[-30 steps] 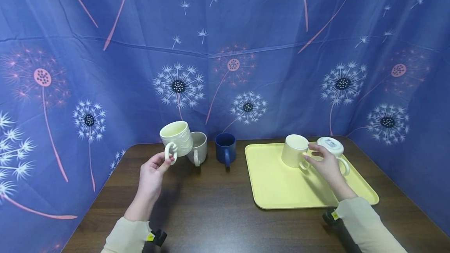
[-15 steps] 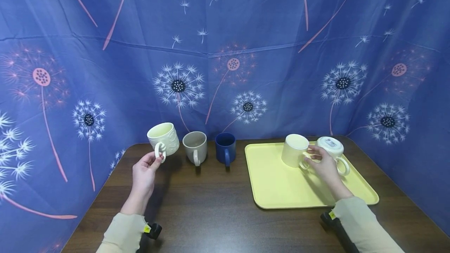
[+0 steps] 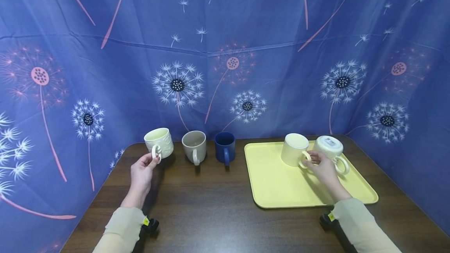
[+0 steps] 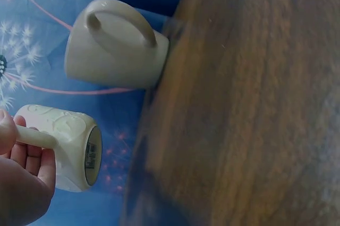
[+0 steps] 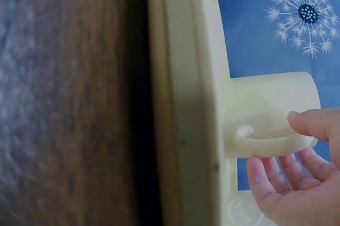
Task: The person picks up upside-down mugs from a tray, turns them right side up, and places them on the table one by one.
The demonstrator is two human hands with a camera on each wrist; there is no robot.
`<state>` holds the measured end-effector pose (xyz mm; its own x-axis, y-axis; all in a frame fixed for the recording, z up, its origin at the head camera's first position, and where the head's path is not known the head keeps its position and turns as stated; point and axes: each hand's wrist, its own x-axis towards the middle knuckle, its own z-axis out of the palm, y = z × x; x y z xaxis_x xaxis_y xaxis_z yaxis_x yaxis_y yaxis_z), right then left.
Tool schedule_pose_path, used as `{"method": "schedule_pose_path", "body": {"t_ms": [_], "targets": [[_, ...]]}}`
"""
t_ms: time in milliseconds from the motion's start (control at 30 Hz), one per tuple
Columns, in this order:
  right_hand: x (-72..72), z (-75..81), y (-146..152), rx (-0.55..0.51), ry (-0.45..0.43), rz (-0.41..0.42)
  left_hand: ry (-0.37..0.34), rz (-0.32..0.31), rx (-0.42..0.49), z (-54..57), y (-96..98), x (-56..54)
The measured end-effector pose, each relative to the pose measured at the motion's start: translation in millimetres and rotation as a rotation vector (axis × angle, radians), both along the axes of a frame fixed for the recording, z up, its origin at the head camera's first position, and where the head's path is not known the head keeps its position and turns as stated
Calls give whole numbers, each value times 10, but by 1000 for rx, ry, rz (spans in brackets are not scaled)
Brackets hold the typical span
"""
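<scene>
My left hand pinches the handle of a pale cream mug with a raised pattern, at the table's back left. The mug's opening faces up and it tilts slightly; its labelled underside shows in the left wrist view. A grey mug and a dark blue mug stand upright to its right. At the right, a plain cream mug sits bottom-up on a yellow tray. My right hand has thumb and fingers around that mug's handle.
Another white mug, bottom-up with a label on its base, stands on the tray right behind my right hand. The brown wooden table ends at the back against a blue dandelion-print cloth.
My left hand has carried the patterned mug leftward, away from the grey mug, and lowered it. The right hand's fingers have closed in on the plain mug's handle.
</scene>
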<state>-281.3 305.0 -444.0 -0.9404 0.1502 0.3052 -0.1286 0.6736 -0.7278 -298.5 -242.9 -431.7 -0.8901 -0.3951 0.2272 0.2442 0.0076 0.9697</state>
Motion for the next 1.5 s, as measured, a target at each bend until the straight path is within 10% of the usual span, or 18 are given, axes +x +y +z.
{"method": "schedule_pose_path", "body": {"t_ms": [633,1500], "targets": [[18,-125,41,11,-47,-59,-131,39,-199,-257,-57,-237],[36,-126,81,64,-33,-61,-305,-46,-331,-237,-127,-53]]}}
